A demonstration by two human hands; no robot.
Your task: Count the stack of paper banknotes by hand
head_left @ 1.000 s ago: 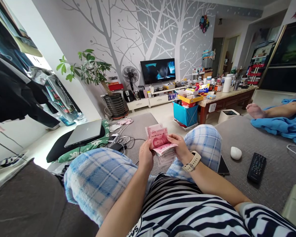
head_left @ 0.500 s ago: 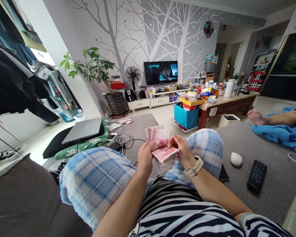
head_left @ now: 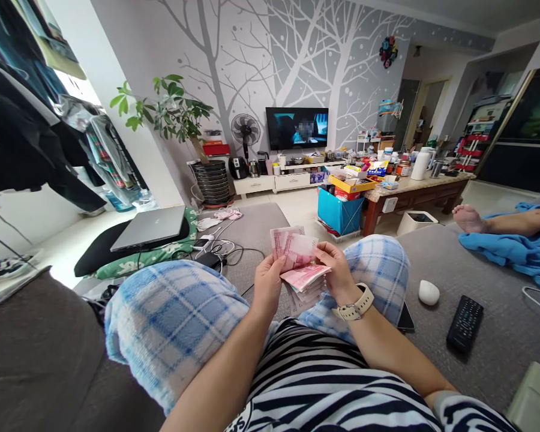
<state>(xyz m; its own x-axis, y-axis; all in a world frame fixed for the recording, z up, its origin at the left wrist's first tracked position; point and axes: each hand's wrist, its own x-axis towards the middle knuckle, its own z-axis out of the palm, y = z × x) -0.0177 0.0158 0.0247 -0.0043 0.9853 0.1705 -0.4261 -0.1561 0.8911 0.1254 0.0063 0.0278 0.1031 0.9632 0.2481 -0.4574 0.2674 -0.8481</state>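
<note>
Pink yuan banknotes (head_left: 294, 255) fan out, the left hand (head_left: 267, 285) gripping them, right-hand (head_left: 337, 270) fingers pinching top notes apart.

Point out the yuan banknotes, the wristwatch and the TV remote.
Yuan banknotes (head_left: 294, 251): head view, upper note's face.
Wristwatch (head_left: 356, 307): head view, cream strap.
TV remote (head_left: 465, 324): head view, button panel.

The banknotes (head_left: 297, 258) are above the knees (head_left: 378, 270), a laptop (head_left: 148, 228) left, a remote control (head_left: 465, 324) right.
</note>
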